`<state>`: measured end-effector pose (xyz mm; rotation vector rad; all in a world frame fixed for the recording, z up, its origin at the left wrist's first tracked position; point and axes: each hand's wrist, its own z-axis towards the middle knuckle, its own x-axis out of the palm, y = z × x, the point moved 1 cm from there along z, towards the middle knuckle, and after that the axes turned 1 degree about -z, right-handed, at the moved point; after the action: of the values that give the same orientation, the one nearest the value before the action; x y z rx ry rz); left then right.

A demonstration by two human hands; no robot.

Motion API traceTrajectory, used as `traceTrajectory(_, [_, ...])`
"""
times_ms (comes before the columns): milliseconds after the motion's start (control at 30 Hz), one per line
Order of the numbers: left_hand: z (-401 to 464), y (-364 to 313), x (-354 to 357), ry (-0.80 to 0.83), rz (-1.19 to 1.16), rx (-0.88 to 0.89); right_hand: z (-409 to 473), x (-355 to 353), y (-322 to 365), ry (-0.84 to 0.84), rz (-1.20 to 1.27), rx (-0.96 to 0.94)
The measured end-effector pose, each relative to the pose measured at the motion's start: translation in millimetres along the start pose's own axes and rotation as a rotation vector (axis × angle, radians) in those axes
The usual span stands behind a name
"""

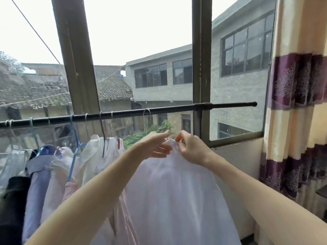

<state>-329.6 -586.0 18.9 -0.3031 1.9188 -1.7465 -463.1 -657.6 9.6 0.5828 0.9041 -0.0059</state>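
While both hands work at the neck of a white garment, the hanging looks close to done but not finished. The right hand pinches the cloth at the neck between thumb and forefinger, its other fingers curled in. The left hand lies just left of it, forefinger stretched up toward the same spot and the rest loosely bent by the cloth. Blur hides whether those fingers grip anything, so I cannot tell.

The garment hangs straight down from the fingers and spreads wide below them, as if a hanger sits inside, though none shows. Above and a little left of the fingers runs a black rail, with a thin wire hook over it. Whether that hook belongs to this garment I cannot tell. A small metal glint shows between the two forefingers, too small to name.

Left of the fingers, other clothes hang from the rail on hangers, so most of the wash appears to be up. What seems left is to settle the neck and let go. Right of the fingers hangs a striped curtain. No brand, label or writing can be read anywhere.
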Motion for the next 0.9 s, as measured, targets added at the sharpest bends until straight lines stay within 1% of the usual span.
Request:
traceTrajectory(67, [-2.6,1.5,-10.6,-0.052,0.057,-0.024,2.3,5.9,4.7,0.018,-0.041,-0.049])
traceTrajectory(200, [-7.6,10.5,-13.7,-0.011,-0.062,-0.019,1.1,14.7,-1.9,0.018,-0.073,-0.094])
traceTrajectory(400, [-3.9,-9.9,-10.7,-0.078,-0.135,0.041,8.9,5.2,-9.3,-0.016,-0.102,-0.125])
traceTrajectory(533, [-2.9,-23.1,-11.4,-0.130,-0.132,0.099,19.9,3.9,0.5,-0.005,-0.107,-0.083])
traceTrajectory(633, [-1.2,-24.7,-13.9,-0.191,-0.142,0.132,29.9,7.0,11.6,-0.027,-0.114,-0.053])
traceTrajectory(700, [0.0,-20.3,-20.7,-0.240,-0.028,0.155,36.3,13.9,16.2,-0.035,-0.122,-0.032])
traceTrajectory(767, [0.7,-13.0,-33.0,-0.348,0.237,0.235,40.6,23.9,18.6,-0.024,-0.119,-0.009])
traceTrajectory(867, [-8.6,-0.4,-55.9,-0.598,0.652,0.379,43.9,41.0,20.8,0.018,-0.110,0.022])
traceTrajectory(900, [-11.2,2.5,-60.8,-0.649,0.781,0.408,43.3,43.6,20.1,0.022,-0.114,0.030])
